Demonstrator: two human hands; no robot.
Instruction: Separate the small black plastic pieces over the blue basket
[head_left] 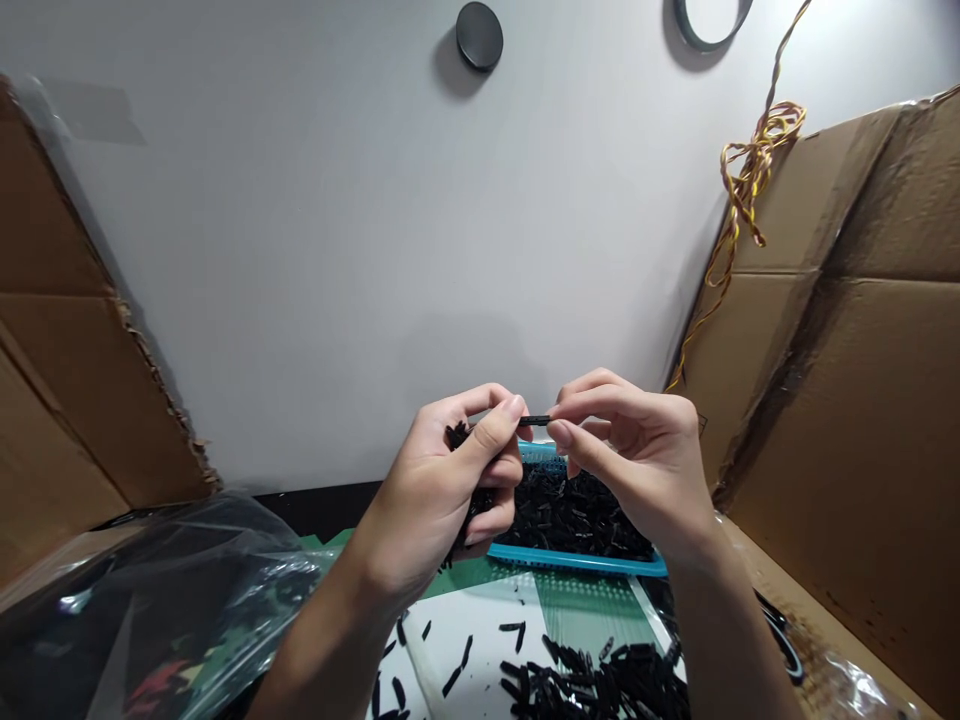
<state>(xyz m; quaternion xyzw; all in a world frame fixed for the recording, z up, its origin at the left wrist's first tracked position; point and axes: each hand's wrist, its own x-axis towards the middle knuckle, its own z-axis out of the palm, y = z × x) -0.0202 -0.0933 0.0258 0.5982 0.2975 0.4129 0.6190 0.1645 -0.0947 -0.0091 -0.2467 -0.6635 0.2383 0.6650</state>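
Observation:
Between my two hands a small, narrow black plastic piece (535, 421) is held level, its exact kind too small to make out. My left hand (457, 470) pinches one end between thumb and forefinger, while its curled fingers also hold several more black pieces (456, 435) in the palm. The other end is pinched by the thumb and forefinger of my right hand (637, 440). Behind and below the hands stands a blue plastic basket (577, 565) full of similar black pieces. Partly hidden by my right forearm, a loose pile of black pieces (600, 680) lies on the work surface.
White sheets (487, 620) with scattered black pieces lie on a green mat (592, 605). Clear plastic bags (225, 570) sit at left. Cardboard panels (67, 300) (847, 330) flank both sides. Twisted yellow-brown wire (750, 180) hangs at right, and a black disc (480, 37) is on the grey wall.

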